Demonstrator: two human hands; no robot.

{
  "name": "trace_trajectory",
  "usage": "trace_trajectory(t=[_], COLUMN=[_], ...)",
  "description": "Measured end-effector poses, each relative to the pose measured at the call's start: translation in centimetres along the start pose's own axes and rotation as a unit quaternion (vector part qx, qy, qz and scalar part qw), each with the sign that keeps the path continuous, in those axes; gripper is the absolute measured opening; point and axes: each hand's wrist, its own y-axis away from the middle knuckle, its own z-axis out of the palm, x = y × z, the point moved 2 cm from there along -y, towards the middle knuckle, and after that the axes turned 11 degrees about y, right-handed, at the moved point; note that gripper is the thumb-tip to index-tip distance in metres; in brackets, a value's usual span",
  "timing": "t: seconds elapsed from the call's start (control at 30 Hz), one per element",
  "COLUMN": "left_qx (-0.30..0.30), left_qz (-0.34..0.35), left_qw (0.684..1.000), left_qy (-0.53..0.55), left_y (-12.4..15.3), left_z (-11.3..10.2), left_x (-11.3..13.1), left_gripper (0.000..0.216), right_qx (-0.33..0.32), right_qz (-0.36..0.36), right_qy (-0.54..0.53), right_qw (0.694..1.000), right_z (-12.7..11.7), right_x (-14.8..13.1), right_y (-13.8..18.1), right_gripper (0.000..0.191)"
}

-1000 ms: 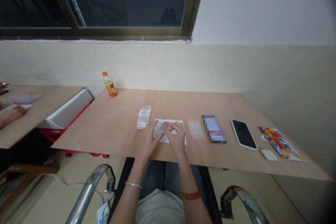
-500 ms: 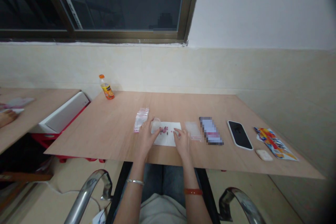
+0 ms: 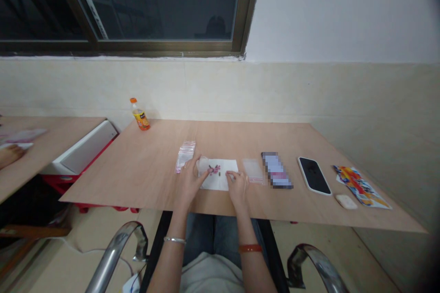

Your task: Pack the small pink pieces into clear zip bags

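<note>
Beneath a window point(image 3: 161, 0), I see pink pieces point(image 3: 215, 170) on the counter point(image 3: 147, 165), between spread left fingers point(image 3: 203, 178) and pinched right fingers point(image 3: 235, 176).

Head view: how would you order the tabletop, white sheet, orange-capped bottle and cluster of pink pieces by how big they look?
Tabletop
White sheet, partly covered
Orange-capped bottle
Cluster of pink pieces
</note>
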Motion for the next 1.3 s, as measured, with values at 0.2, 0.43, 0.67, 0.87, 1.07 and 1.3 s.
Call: trace_trajectory(t=[0.2, 0.43, 0.67, 0.87, 1.07, 1.3], left_qx=[-0.023, -0.036, -0.041, -0.052, -0.059, -0.055], left_qz=[-0.005, -0.015, -0.012, -0.009, -0.01, -0.004], left_qw=[1.0, 0.999, 0.999, 0.998, 0.998, 0.997], left_qy=[-0.002, 0.013, 0.004, -0.025, -0.032, -0.045], left_y=[0.3, 0.4, 0.4, 0.4, 0.4, 0.4], left_z=[0.4, 0.7, 0.8, 0.3, 0.4, 0.5], left_x=[0.2, 0.4, 0.2, 0.3, 0.4, 0.6], left_gripper=[0.048, 0.048, 0.046, 0.049, 0.046, 0.046], right_qx=[0.07, 0.089, 0.059, 0.017, -0.011, -0.005], right_qz=[0.027, -0.037, -0.053, -0.034, -0.037, -0.022], right_qy=[-0.175, -0.283, -0.278, -0.086, 0.026, 0.005], right_qw=[0.982, 0.954, 0.957, 0.996, 0.999, 1.0], right_z=[-2.3, -8.0, -6.2, -1.5, 0.7, 0.4], right_x=[-1.7, -7.6, -7.3, -4.2, -2.8, -2.6], right_y=[-0.9, -0.7, -0.4, 0.1, 0.9, 1.0], right_gripper=[0.03, 0.019, 0.025, 0.031, 0.03, 0.029])
